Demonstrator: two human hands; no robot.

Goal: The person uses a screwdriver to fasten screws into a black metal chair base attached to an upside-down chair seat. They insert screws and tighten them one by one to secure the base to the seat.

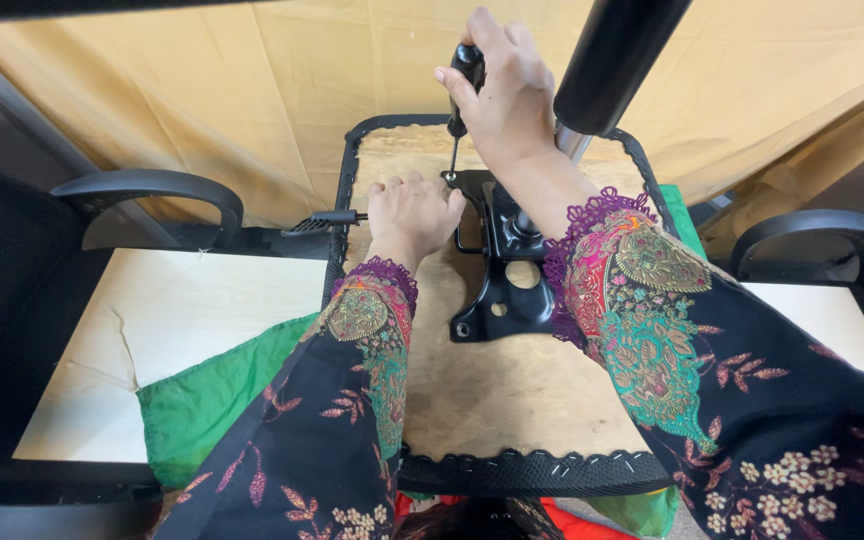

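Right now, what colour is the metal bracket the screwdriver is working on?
Black; the bracket sits on the pale wooden seat underside, clearest in the head view.

No packages, labels, signs or screens show anywhere in this view from the head camera.

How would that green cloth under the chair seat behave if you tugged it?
The green cloth looks floppy: it lies creased. It is probably light for its size. The chair seat rests on it, so it would likely drag rather than slide free.

One head-worn view; looks steeply down, close over the upturned chair seat (512, 400).
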